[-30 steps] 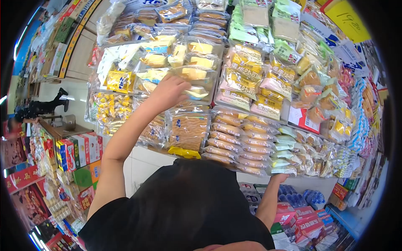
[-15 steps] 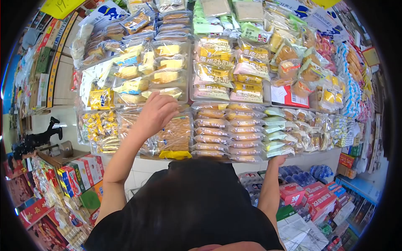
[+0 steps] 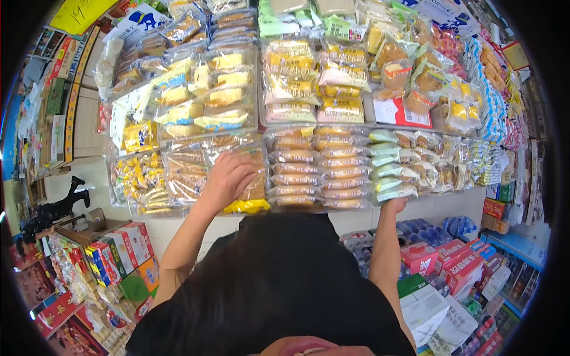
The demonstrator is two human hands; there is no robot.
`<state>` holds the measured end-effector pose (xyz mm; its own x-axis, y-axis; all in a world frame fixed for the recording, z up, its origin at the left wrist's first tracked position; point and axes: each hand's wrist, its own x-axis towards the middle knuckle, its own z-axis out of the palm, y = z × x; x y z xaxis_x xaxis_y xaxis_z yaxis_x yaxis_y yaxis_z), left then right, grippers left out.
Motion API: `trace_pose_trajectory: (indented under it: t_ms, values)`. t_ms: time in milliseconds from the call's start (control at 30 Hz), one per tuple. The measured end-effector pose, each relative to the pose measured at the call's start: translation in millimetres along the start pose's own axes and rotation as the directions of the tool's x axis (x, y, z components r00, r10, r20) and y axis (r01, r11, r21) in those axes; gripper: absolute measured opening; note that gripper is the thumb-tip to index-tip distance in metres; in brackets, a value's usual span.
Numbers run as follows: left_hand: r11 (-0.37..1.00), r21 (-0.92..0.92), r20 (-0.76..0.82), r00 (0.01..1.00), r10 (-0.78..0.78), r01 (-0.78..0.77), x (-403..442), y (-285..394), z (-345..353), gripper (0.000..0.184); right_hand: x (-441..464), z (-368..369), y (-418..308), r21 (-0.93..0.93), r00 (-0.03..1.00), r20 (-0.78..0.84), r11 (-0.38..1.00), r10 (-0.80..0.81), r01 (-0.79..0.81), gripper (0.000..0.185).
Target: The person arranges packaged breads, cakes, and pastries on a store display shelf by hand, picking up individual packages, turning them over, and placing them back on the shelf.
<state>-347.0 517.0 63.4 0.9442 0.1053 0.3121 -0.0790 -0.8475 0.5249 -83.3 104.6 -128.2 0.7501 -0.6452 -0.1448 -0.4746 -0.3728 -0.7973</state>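
Plainly, we have our left hand [image 3: 228, 180] above the broad, flat slab of brown bread in clear plastic [image 3: 259, 181], which lies at the near edge of the display, just behind a bright yellow plastic packet [image 3: 248, 206]. Our fingers there are loosely bent, partly curled; their undersides are hidden, so we cannot tell whether they touch the wrapper or have hold of anything.

Our right hand [image 3: 393, 205] is at the near edge of the display, just beside the overlapping pale-green and clear packets [image 3: 386, 169]. Most of its fingers are out of sight, and we cannot tell how far it is closed.

Between our hands stand two columns of oblong golden cakes in clear wrappers [image 3: 295, 172]. Beyond the slab we see pale-yellow bread pieces in clear bags [image 3: 227, 97].
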Motion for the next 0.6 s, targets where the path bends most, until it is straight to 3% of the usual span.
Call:
trace_pose_trajectory:
  t_ms: [67,167,200,300,367,400,467,533,600]
  values:
    - [0.999,-0.016,0.011,1.000,-0.030,0.030,-6.9,3.1,3.4,0.018,-0.3,-3.0,-1.7,-0.101,1.000,0.032,0.995,-0.001,0.004,0.051]
    - [0.998,-0.039,-0.015,0.999,-0.050,0.049,-16.7,10.3,8.8,0.016,1.2,-5.8,0.2,-0.444,0.994,0.043,0.889,-0.102,0.110,0.054]
    - [0.997,-0.041,-0.033,0.997,-0.067,0.066,-19.6,13.0,9.5,0.014,2.1,-0.6,0.7,0.220,0.981,-0.004,0.957,0.195,-0.190,0.054]
    - [0.996,-0.040,-0.033,0.996,-0.085,0.084,-26.7,20.8,10.8,0.013,-0.8,-1.5,-4.2,0.278,0.970,-0.007,0.933,0.241,-0.230,0.053]
    - [0.995,-0.038,-0.046,0.994,-0.097,0.095,-32.6,25.7,12.0,0.013,-6.8,-5.5,-9.2,0.027,0.990,-0.018,0.990,0.140,-0.139,0.052]
    - [0.993,-0.052,-0.040,0.993,-0.110,0.107,-34.4,27.6,12.9,0.015,-6.1,-4.9,-9.8,0.031,0.991,-0.012,0.991,0.133,-0.133,0.052]
    - [0.990,-0.067,-0.042,0.991,-0.127,0.124,-37.9,33.7,15.2,0.017,-3.3,-3.1,-5.3,0.268,0.987,0.086,0.951,0.134,-0.152,0.050]
    - [0.983,-0.088,-0.040,0.985,-0.167,0.163,-41.0,40.8,18.4,0.015,11.5,1.4,13.7,0.224,0.992,0.049,0.967,0.114,-0.122,0.048]
    - [0.983,-0.081,-0.053,0.984,-0.168,0.164,-44.3,45.9,24.8,0.014,16.5,2.2,14.8,0.297,0.974,0.114,0.929,0.197,-0.223,0.041]
